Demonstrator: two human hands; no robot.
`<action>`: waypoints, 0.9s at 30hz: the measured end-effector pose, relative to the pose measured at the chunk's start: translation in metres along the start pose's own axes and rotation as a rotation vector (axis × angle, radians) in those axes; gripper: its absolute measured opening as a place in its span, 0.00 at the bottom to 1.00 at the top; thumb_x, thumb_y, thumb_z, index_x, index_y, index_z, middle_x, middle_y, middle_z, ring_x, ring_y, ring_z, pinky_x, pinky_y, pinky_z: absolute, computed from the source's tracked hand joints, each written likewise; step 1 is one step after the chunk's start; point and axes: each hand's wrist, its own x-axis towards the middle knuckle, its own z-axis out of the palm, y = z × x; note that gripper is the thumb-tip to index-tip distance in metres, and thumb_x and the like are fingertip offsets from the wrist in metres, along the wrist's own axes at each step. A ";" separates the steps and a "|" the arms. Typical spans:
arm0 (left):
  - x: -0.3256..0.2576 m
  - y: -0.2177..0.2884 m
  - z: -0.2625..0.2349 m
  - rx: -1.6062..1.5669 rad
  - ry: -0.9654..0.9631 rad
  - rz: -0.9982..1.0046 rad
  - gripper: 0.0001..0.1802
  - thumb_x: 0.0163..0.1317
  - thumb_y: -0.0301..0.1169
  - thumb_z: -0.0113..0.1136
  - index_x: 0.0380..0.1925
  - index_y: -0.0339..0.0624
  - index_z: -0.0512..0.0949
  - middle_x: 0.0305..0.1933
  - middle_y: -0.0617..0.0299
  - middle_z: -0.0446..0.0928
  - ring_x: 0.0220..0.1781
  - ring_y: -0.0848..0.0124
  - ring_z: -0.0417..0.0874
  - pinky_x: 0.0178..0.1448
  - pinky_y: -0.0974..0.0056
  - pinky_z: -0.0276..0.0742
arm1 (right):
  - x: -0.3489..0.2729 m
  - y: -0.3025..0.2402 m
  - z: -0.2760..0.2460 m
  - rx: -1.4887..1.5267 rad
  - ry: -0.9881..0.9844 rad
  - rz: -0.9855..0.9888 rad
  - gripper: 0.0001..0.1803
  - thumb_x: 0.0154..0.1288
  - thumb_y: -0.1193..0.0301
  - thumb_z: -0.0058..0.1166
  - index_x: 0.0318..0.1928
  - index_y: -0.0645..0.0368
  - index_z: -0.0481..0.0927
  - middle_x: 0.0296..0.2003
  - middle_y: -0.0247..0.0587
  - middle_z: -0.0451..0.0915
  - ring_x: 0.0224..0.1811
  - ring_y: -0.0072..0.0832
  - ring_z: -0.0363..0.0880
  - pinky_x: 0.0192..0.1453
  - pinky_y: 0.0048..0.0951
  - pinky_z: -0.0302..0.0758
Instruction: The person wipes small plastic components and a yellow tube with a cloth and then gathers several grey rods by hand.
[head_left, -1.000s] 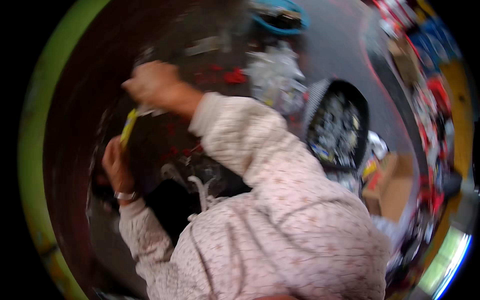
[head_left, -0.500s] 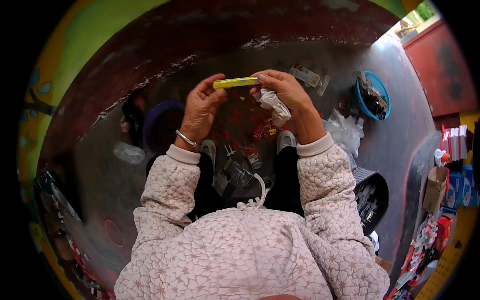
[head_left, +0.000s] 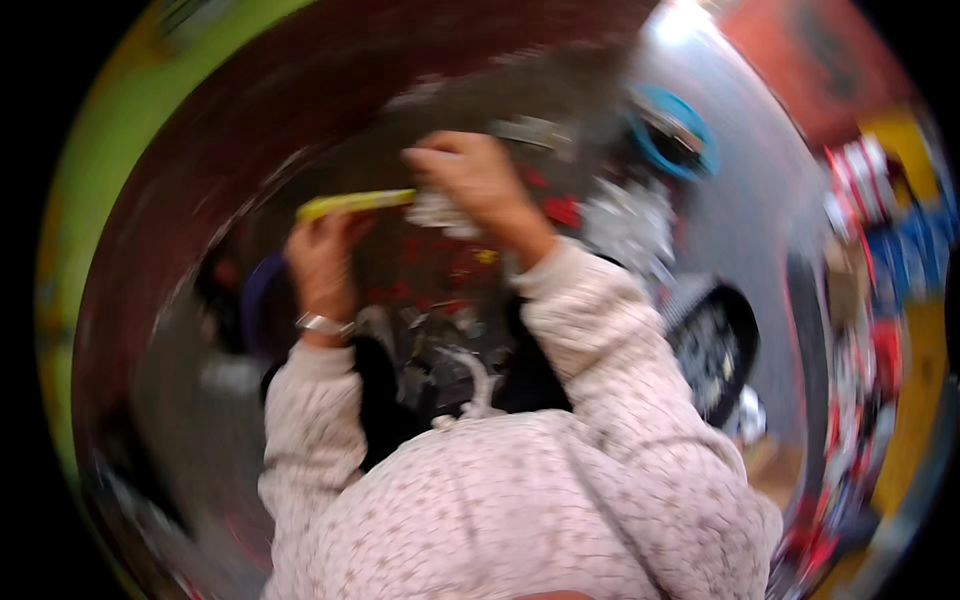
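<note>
My left hand (head_left: 322,262) is closed on one end of a slim yellow stick-shaped pack (head_left: 350,204), which lies nearly level with its right end raised slightly. A crumpled white tissue or cloth (head_left: 440,213) hangs beneath my right hand (head_left: 472,178), whose fingers are curled over it. The pack's right end reaches the tissue; motion blur hides whether they touch. My right fingertips are above that end, apart from the pack. Both hands are held out over the floor, in front of my knees.
Red scraps and small parts litter the floor below. A purple basin (head_left: 262,305) stands left, a blue basket (head_left: 690,130) far right, with white plastic (head_left: 630,222) nearer. By my right knee is a black container of small pieces (head_left: 745,345). Boxes and packages line the right wall.
My right hand has let go of the pack's right end and come away from it, keeping the tissue. My left hand still holds the pack. The whole view has turned and blurred.
</note>
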 end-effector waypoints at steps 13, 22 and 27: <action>0.010 -0.049 0.010 0.575 -0.306 0.457 0.15 0.60 0.30 0.43 0.41 0.32 0.72 0.40 0.50 0.75 0.43 0.59 0.75 0.46 0.62 0.70 | -0.017 0.023 0.004 -0.778 0.361 -0.383 0.11 0.46 0.65 0.55 0.26 0.61 0.77 0.24 0.49 0.76 0.27 0.38 0.77 0.30 0.38 0.74; -0.007 0.015 0.069 0.192 -0.354 0.057 0.14 0.63 0.35 0.47 0.38 0.33 0.72 0.39 0.58 0.74 0.40 0.75 0.74 0.45 0.71 0.69 | -0.041 -0.004 -0.051 -0.492 0.003 -0.292 0.14 0.46 0.55 0.54 0.27 0.50 0.83 0.27 0.40 0.81 0.34 0.36 0.79 0.40 0.37 0.71; -0.017 0.043 0.115 0.365 -0.472 0.192 0.12 0.61 0.33 0.51 0.34 0.33 0.74 0.32 0.63 0.75 0.32 0.77 0.75 0.36 0.73 0.71 | -0.070 -0.017 -0.082 -0.603 0.159 -0.300 0.11 0.44 0.61 0.53 0.26 0.53 0.82 0.27 0.41 0.80 0.33 0.36 0.79 0.37 0.36 0.74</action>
